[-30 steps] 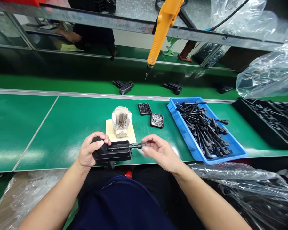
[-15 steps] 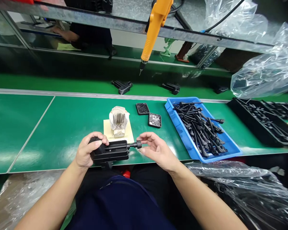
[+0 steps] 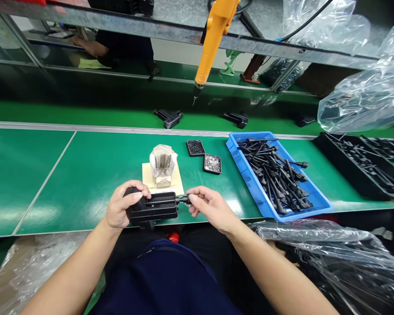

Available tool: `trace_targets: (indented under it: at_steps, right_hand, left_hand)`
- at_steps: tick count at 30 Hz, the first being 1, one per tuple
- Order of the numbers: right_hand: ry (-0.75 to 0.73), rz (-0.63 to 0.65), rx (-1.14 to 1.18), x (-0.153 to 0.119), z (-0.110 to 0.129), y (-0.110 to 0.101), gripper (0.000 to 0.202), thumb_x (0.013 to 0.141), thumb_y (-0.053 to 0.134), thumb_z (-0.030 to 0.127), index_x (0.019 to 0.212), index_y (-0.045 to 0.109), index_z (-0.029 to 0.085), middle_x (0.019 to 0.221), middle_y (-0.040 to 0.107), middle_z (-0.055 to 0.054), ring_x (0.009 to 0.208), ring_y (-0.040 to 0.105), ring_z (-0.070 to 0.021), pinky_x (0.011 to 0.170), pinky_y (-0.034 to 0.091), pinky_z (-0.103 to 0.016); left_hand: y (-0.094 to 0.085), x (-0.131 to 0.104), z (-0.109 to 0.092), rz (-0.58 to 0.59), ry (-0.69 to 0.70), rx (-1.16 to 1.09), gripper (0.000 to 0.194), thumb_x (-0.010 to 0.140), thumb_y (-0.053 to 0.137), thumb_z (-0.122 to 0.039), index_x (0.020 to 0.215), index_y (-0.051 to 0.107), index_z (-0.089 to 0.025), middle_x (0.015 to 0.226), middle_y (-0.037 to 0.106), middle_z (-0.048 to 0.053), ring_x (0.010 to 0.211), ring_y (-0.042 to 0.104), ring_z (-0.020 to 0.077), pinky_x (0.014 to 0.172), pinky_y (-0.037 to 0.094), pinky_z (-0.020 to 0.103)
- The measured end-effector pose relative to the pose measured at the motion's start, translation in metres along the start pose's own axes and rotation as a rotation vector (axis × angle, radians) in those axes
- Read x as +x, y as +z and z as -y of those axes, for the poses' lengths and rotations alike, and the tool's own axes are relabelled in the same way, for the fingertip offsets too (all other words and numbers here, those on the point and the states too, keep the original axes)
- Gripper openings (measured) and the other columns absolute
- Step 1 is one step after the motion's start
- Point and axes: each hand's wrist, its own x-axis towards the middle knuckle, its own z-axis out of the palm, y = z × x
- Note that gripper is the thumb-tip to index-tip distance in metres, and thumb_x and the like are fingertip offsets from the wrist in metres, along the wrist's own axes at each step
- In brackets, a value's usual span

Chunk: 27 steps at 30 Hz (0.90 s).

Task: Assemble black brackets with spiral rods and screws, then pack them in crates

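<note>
My left hand [image 3: 124, 204] is closed around the left end of a black plastic housing [image 3: 160, 212], held level over the bench's front edge. A black threaded rod [image 3: 162, 201] lies lengthwise in the housing's open channel, its knob end sticking out to the right. My right hand [image 3: 210, 206] pinches that knob between thumb and fingers, which hide most of it. Just behind the housing stands a metal fixture [image 3: 163, 165], wrapped in whitish material, on a yellow paper sheet [image 3: 147, 177].
A blue tray [image 3: 249, 192] of similar threaded rods sits right, beyond it a black tray [image 3: 348, 175]. Two small trays hold black screws [image 3: 195, 148] and silvery parts [image 3: 212, 163]. An orange electric screwdriver [image 3: 210, 48] hangs above. Black assemblies [image 3: 169, 118] lie behind the rail.
My right hand's fingers, apart around the knob before, have closed on it. The housing in my left hand has hardly moved.
</note>
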Motion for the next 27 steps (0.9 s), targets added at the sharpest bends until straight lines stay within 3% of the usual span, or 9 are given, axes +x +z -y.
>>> trace_targets:
  at_steps: [4,8,11,14,18,20,23,27]
  right_hand:
    - [-0.058,0.006,-0.003,0.0003,-0.0006,-0.0009,0.044,0.074,0.077,0.044,0.105,0.06,0.018,0.099,0.064,-0.006,0.081,0.063,-0.0142,0.071,0.054,-0.03]
    - [-0.007,0.006,-0.019,0.0002,-0.0004,-0.0011,0.04,0.078,0.072,0.047,0.101,0.062,0.017,0.084,0.062,-0.003,0.067,0.059,-0.0116,0.059,0.05,-0.027]
    - [-0.02,0.013,0.016,0.0002,-0.0005,0.0001,0.044,0.074,0.077,0.045,0.105,0.062,0.018,0.094,0.064,-0.006,0.075,0.061,-0.0135,0.062,0.052,-0.028]
    - [0.011,0.007,0.016,0.0007,-0.001,0.0012,0.04,0.078,0.073,0.048,0.1,0.063,0.017,0.084,0.063,-0.004,0.069,0.06,-0.0123,0.061,0.052,-0.028]
    - [-0.005,-0.012,0.035,0.0016,-0.002,0.0015,0.045,0.073,0.078,0.046,0.104,0.062,0.017,0.092,0.064,-0.005,0.078,0.063,-0.0146,0.063,0.053,-0.028]
    - [0.027,-0.004,0.024,0.0016,-0.0021,0.0017,0.043,0.076,0.075,0.049,0.1,0.063,0.016,0.083,0.063,-0.003,0.069,0.061,-0.0126,0.06,0.052,-0.028]
    - [0.009,0.009,0.064,0.0016,-0.0021,0.0027,0.049,0.071,0.079,0.048,0.103,0.064,0.015,0.08,0.063,-0.002,0.066,0.06,-0.0108,0.063,0.053,-0.027]
    - [0.122,0.016,0.035,0.0029,-0.006,0.0026,0.051,0.077,0.071,0.056,0.102,0.063,0.013,0.074,0.063,-0.002,0.055,0.056,-0.0098,0.049,0.048,-0.025]
  left_hand:
    - [0.0009,-0.0003,-0.0003,-0.004,-0.004,0.002,0.024,0.063,0.082,-0.03,0.079,0.07,-0.018,0.074,0.066,0.004,0.074,0.062,0.0192,0.071,0.05,0.031]
    - [0.0006,-0.0009,-0.0014,-0.009,-0.011,0.003,0.024,0.062,0.083,-0.03,0.079,0.07,-0.018,0.074,0.065,0.005,0.073,0.062,0.0193,0.07,0.05,0.031]
    - [0.0008,-0.0005,-0.0014,-0.009,-0.011,0.008,0.024,0.063,0.083,-0.03,0.079,0.07,-0.018,0.074,0.066,0.005,0.074,0.062,0.0195,0.071,0.05,0.031]
    - [0.0015,0.0001,-0.0005,-0.001,-0.008,0.013,0.024,0.063,0.083,-0.03,0.079,0.07,-0.018,0.074,0.066,0.005,0.074,0.062,0.0195,0.071,0.05,0.031]
    - [0.0015,0.0004,0.0003,-0.001,-0.008,0.015,0.023,0.063,0.082,-0.03,0.079,0.07,-0.018,0.075,0.066,0.005,0.074,0.062,0.0191,0.071,0.05,0.031]
    - [0.0011,0.0002,0.0,0.006,-0.007,0.025,0.023,0.063,0.082,-0.03,0.079,0.07,-0.018,0.075,0.066,0.005,0.073,0.062,0.0192,0.071,0.049,0.031]
    - [0.0012,-0.0004,-0.0014,0.001,0.001,0.036,0.024,0.063,0.082,-0.031,0.079,0.07,-0.018,0.075,0.067,0.005,0.074,0.062,0.0194,0.072,0.049,0.031]
    - [0.0032,-0.0023,-0.0043,-0.007,0.007,0.061,0.024,0.063,0.083,-0.031,0.078,0.07,-0.018,0.074,0.067,0.005,0.073,0.062,0.0192,0.071,0.049,0.031]
